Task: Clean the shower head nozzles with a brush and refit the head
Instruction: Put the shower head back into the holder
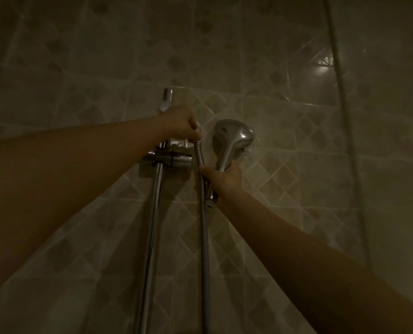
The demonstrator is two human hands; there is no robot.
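Head cam: my right hand [224,180] is gripping the shower head [233,137] by its handle. It's roughly upright, face toward the tiled wall [297,68], open bottom end pointing down. My left hand [182,124] pinches the hose [204,225] end, up-left of that, so I reckon the hose end needs to drop below the handle.

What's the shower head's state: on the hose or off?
Off. The right hand grips the shower head by its handle, whose bottom end shows bare; the left hand holds the hose by its free end, apart.
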